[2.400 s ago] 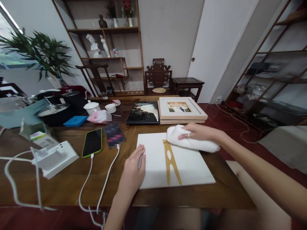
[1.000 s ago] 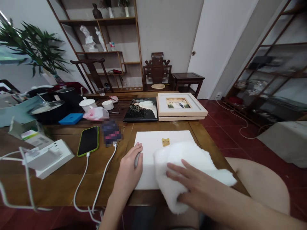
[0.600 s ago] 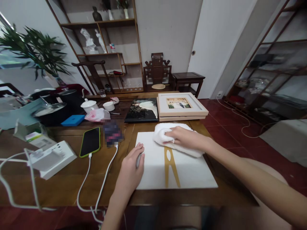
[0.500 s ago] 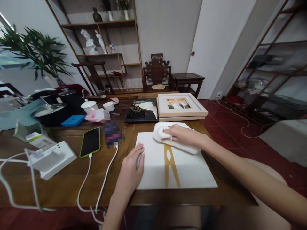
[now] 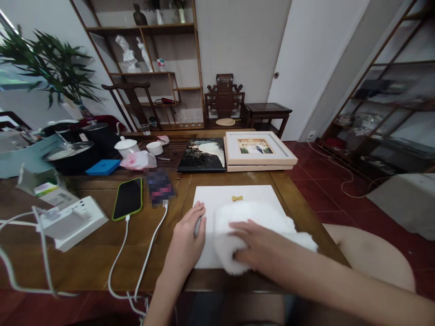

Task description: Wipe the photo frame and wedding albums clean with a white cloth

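Note:
A flat white board (image 5: 204, 253) lies at the table's near edge. My right hand (image 5: 249, 244) is closed on a thick, fluffy white towel (image 5: 265, 215) and presses it onto the near part of the board. Most of a gold, clothespin-shaped figure (image 5: 237, 198) on the board is hidden by the towel; only its top end shows. At the board's left edge rests my left hand (image 5: 186, 235), fingers bent, with a small grey object (image 5: 197, 225) between thumb and fingers. What that object is I cannot make out.
Beyond the board lie a dark photo panel (image 5: 202, 155) and a pale framed picture (image 5: 260, 151). To the left are a charging phone (image 5: 128, 199), a white power strip (image 5: 81, 224) with loose cables, a blue box (image 5: 103, 167) and a lidded pot (image 5: 71, 156).
My right hand has drawn the towel from the board's far side toward its near edge, covering most of the gold figure. My left hand stays in place.

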Tool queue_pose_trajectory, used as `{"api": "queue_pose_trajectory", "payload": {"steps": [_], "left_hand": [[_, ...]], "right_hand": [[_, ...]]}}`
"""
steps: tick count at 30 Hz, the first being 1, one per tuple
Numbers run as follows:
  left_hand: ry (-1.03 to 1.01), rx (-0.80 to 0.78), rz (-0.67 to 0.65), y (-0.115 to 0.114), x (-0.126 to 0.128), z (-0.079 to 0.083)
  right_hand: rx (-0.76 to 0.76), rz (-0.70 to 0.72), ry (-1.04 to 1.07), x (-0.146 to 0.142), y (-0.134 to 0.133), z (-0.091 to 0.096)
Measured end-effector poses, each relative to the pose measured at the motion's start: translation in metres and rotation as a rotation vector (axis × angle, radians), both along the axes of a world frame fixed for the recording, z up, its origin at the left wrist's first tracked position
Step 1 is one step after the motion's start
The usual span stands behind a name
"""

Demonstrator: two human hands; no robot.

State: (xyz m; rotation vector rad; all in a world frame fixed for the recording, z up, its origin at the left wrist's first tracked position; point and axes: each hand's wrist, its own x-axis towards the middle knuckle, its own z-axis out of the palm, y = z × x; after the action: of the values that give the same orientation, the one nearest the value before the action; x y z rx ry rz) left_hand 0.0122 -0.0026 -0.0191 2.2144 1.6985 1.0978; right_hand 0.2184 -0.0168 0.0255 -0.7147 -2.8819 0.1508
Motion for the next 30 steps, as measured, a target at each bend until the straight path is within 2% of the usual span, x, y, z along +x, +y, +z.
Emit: {"api": "queue_pose_trajectory", "payload": {"steps": [5,9,11,13,19,22,25,30], "left_hand": [[-0.003,0.025,-0.007,0.0,0.0,-0.002],[0.004,0.037,-0.004,0.001,0.0,-0.002],[0.0,0.037,-0.005,0.001,0.0,-0.002],[-0.008,0.033,-0.004,0.0,0.0,-0.003],[-0.004,0.001,-0.006,-0.001,-0.001,0.0],[-0.006,-0.008,-0.014,-0.001,-0.001,0.002],[-0.012,0.001,-0.011,-0.001,-0.001,0.001],[-0.018,0.013,-0.005,-0.001,0.0,0.0]], "right_hand": [[-0.147,-0.055,0.03,-0.001,0.07,0.025],[-0.194,-0.052,0.008,-0.007,0.101,0.029],[-0.203,-0.055,-0.024,-0.008,0.099,0.029],[-0.189,-0.043,-0.053,-0.007,0.084,0.027],[0.001,0.172,-0.057,-0.008,0.001,0.007],[0.004,0.188,-0.018,-0.009,-0.016,0.002],[-0.011,0.129,-0.058,-0.008,0.002,0.01],[-0.106,-0.013,-0.088,-0.015,0.078,0.03]]}}
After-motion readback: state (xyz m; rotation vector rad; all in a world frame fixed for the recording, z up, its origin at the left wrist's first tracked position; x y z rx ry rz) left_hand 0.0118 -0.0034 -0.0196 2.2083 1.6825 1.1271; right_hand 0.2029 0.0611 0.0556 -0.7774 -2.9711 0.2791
